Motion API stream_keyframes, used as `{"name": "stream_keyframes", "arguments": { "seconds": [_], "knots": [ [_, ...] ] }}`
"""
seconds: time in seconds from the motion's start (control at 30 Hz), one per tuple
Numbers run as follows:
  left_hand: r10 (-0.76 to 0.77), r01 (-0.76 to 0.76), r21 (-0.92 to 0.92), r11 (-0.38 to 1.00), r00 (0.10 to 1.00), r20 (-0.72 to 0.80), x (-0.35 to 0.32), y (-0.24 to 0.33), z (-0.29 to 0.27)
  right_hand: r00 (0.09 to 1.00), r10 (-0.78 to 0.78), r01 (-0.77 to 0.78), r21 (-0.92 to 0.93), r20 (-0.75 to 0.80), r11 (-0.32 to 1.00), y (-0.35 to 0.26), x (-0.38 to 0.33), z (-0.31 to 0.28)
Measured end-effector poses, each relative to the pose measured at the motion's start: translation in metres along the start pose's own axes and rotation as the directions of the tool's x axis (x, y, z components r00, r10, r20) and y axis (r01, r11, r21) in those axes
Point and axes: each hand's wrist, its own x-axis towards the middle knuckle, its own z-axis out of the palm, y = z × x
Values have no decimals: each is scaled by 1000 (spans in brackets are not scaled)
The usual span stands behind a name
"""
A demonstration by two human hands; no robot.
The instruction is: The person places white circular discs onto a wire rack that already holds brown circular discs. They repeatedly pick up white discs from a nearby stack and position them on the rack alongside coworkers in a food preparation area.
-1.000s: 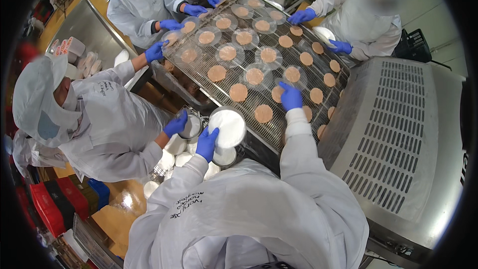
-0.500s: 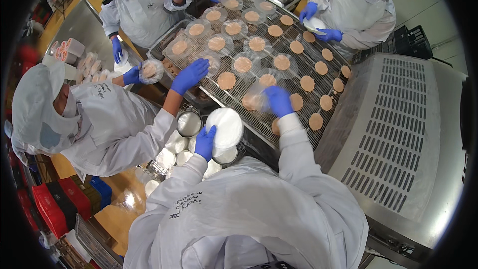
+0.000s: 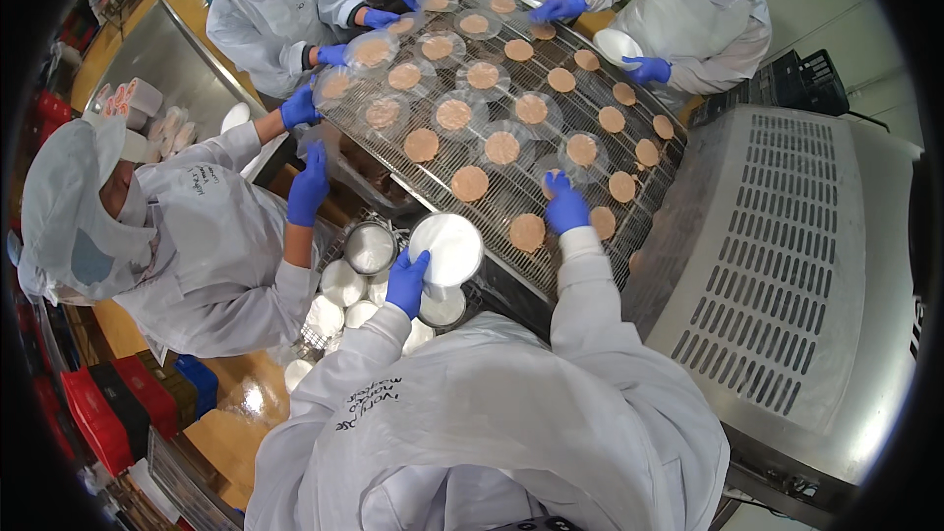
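**Disc in hand, patty under fingers**

The left hand (image 3: 406, 280) pinched a white disc (image 3: 447, 248) beside the wire belt (image 3: 551, 265). The right hand (image 3: 565, 205) pressed closed fingers on a patty (image 3: 553, 180). Next move seemingly needed disc and patty brought together.

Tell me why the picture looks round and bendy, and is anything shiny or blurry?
Head view: the fisheye lens bends straight edges, so the wire conveyor belt and the grey vented machine cover curve toward the black rim. Glare shines on the orange floor at lower left. The left hand on the white round disc and the right hand on the belt look fairly sharp.
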Motion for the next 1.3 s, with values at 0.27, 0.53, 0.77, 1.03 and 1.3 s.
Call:
{"name": "stream_keyframes", "arguments": {
  "seconds": [0.27,0.53,0.77,1.03,1.3],
  "knots": [
    [-29,30,-22,999,999,21,9,8,13,942,-287,193,419,172,887,-144,-39,-10],
    [-3,12,79,997,994,-109,3,1,-1,998,-55,43,423,17,905,-92,-4,-34],
    [-37,38,7,999,996,-82,-1,-18,-12,896,419,-266,579,-146,770,50,57,-50],
    [-48,48,-16,999,999,27,4,-8,11,923,-118,124,-6,-367,992,71,78,-1],
    [18,-17,-18,1000,999,51,14,-5,1,950,-261,130,546,169,828,-85,-19,-7]
  ]
}}
